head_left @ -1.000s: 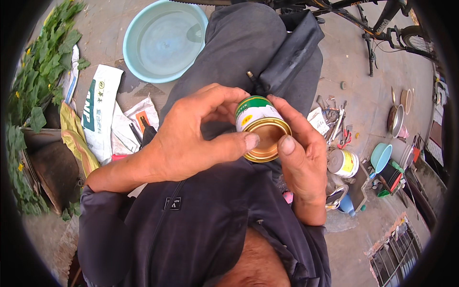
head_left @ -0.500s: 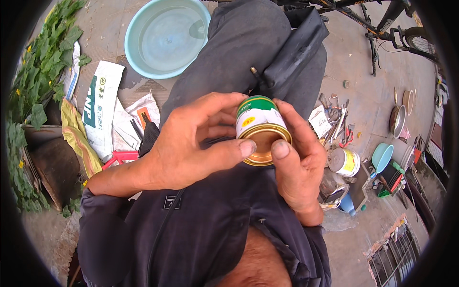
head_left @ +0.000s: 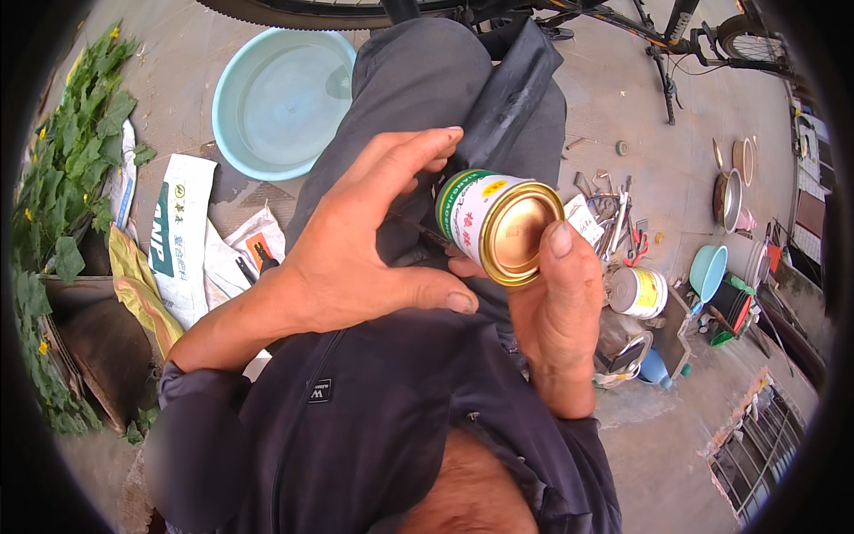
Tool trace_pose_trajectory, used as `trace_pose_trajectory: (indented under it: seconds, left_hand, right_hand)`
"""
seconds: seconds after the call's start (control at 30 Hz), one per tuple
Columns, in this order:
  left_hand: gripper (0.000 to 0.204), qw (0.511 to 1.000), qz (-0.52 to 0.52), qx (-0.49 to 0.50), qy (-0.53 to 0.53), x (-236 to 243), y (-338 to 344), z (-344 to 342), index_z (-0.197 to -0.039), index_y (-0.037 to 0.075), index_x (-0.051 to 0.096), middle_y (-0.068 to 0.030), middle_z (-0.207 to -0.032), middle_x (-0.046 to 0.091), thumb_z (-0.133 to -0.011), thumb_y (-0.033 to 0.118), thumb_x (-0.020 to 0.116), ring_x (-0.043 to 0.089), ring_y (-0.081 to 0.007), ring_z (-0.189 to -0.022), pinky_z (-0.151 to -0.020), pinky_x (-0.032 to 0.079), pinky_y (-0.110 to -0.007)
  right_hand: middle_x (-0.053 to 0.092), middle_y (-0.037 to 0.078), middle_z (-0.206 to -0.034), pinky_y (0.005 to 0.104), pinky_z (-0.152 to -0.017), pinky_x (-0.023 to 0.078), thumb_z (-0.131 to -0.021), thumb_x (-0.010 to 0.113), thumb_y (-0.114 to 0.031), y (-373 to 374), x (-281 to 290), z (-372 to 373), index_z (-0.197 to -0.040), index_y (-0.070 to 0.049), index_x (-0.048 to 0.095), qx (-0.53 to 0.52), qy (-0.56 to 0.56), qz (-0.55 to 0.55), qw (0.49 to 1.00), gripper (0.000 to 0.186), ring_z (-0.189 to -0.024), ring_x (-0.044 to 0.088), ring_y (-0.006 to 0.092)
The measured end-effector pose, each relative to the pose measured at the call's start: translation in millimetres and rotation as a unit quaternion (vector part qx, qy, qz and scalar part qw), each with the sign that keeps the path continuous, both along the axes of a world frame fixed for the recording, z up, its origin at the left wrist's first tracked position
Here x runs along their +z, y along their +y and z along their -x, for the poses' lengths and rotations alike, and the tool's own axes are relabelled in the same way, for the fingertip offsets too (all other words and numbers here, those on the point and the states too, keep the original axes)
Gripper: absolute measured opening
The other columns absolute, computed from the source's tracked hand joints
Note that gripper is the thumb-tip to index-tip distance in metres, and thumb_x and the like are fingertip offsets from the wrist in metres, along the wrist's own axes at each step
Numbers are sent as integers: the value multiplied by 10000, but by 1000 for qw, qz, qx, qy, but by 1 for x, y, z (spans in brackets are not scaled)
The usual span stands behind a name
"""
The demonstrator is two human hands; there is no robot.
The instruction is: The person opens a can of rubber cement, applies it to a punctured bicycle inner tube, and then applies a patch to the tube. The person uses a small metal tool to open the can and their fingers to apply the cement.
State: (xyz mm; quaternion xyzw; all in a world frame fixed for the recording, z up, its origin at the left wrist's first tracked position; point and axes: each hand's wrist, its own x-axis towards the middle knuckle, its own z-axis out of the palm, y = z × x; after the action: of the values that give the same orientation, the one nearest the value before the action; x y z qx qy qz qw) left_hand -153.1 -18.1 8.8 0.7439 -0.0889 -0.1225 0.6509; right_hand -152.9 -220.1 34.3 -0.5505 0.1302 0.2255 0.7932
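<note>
My right hand (head_left: 556, 320) grips a small round tin (head_left: 494, 222) with a green and white label and a gold-coloured end turned up toward me. My left hand (head_left: 356, 267) is open beside the tin, its fingers curved and apart, thumb stretched out below the can. A black rubber inner tube (head_left: 516, 84) lies over my dark trousers (head_left: 382, 80), just beyond the tin.
A light-blue basin (head_left: 253, 98) of water sits ahead left, beside plastic sacks (head_left: 182, 240) and leafy plants (head_left: 93, 160). A bicycle (head_left: 667, 40) is at the top right. Tools (head_left: 614, 222), a white bucket (head_left: 636, 294), pans (head_left: 729, 200) and a metal grate (head_left: 752, 445) lie at right.
The tin has turned in my right hand, its gold end now facing more to the right. My left hand has let go and spread open. The view has shifted slightly.
</note>
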Motion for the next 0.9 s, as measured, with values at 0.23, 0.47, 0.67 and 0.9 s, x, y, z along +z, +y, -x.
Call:
trace_pose_trajectory:
  seconds: [0.23, 0.47, 0.67, 0.9]
  left_hand:
    - [776, 989, -13, -46, -140, -1, -19, -15, -1352, 1, 521, -164, -1269, 606, -661, 77, 866, 607, -307, -1172, -989, 492, -370]
    - [678, 981, -34, -29, -189, -4, -21, -17, -1288, -24, 539, -178, -1185, 615, -665, 24, 801, 642, -328, -1057, -890, 525, -375]
    - [642, 968, -64, -37, -240, -8, -22, -18, -1244, -25, 542, -174, -1131, 600, -662, 42, 803, 643, -345, -976, -817, 537, -392]
    - [619, 934, -76, -2, -350, -27, -28, -22, -1172, -36, 551, -169, -1011, 612, -658, 128, 855, 647, -326, -856, -681, 539, -385]
  right_hand:
    - [597, 125, -1253, 292, -916, 537, -983, 622, -340, -4, 3, -8, -1428, 68, 395, 42, 31, -44, 998, 645, -1113, 621, 172]
    - [596, 80, -1216, 300, -996, 449, -899, 754, -226, -5, 6, -13, -1350, 39, 471, 119, 54, -21, 991, 595, -1131, 564, 140]
    - [593, 72, -1213, 304, -992, 444, -926, 717, -235, -14, 0, -14, -1332, 42, 485, 164, 58, -41, 984, 543, -1138, 552, 135]
    - [587, 73, -1222, 309, -987, 439, -954, 674, -245, -9, 0, -10, -1331, 48, 485, 179, 65, -69, 979, 514, -1137, 545, 133]
